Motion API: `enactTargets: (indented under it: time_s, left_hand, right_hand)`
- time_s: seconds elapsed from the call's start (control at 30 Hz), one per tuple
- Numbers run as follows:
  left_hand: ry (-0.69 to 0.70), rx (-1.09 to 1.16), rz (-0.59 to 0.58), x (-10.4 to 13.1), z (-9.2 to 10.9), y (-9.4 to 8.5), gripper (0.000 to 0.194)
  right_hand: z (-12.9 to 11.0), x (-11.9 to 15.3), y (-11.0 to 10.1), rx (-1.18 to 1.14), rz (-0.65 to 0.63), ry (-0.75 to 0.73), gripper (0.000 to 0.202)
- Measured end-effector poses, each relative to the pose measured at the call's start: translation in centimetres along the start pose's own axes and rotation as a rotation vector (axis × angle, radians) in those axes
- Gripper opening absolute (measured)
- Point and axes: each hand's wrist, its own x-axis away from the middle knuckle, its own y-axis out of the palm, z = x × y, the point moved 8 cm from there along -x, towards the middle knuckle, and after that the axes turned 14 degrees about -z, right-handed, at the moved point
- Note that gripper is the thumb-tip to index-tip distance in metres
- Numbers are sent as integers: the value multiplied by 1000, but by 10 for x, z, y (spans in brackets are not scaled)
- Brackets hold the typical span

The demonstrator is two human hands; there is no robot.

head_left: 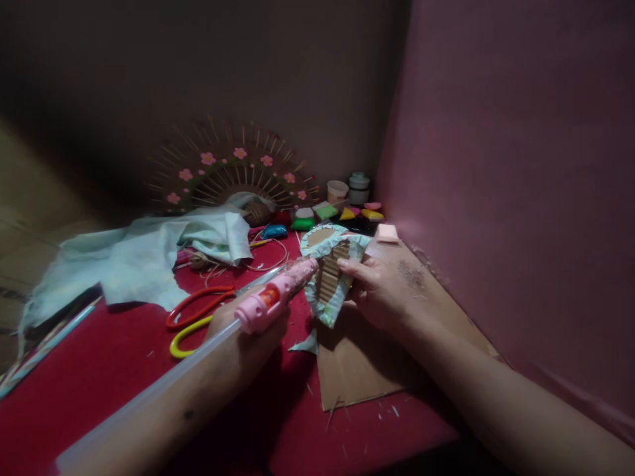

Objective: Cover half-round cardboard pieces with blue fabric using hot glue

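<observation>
My left hand (251,344) is closed around a pink hot glue gun (265,304); a long clear glue stick (149,396) runs out of its back. The gun's nozzle end points at a corrugated cardboard piece (330,277) edged with folded pale green cloth. My right hand (380,291) pinches that piece by its right side, thumb on top. A rounded cardboard shape with the same cloth border (317,239) shows just behind it; whether the two are joined I cannot tell. Scissors (191,336) with red and yellow handles lie beside my left hand.
A brown cardboard sheet (362,370) lies under my right hand on the red tabletop (124,357). Pale green cloth (133,258) is spread at the left. A flower-decorated stick fan (241,153) leans at the back, near small clay packs (302,223) and tubs (358,188). A pink wall borders the right.
</observation>
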Motion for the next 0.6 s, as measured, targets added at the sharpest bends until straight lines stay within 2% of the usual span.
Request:
enactTargets:
  time_s: [0.1, 0.6]
  left_hand:
    - [13, 6, -44, 0, 2, 2, 44]
    - [57, 83, -103, -1, 1, 7, 44]
  right_hand:
    - [0, 0, 0, -15, -10, -1, 17]
    - [-2, -2, -1, -76, -31, -56, 14]
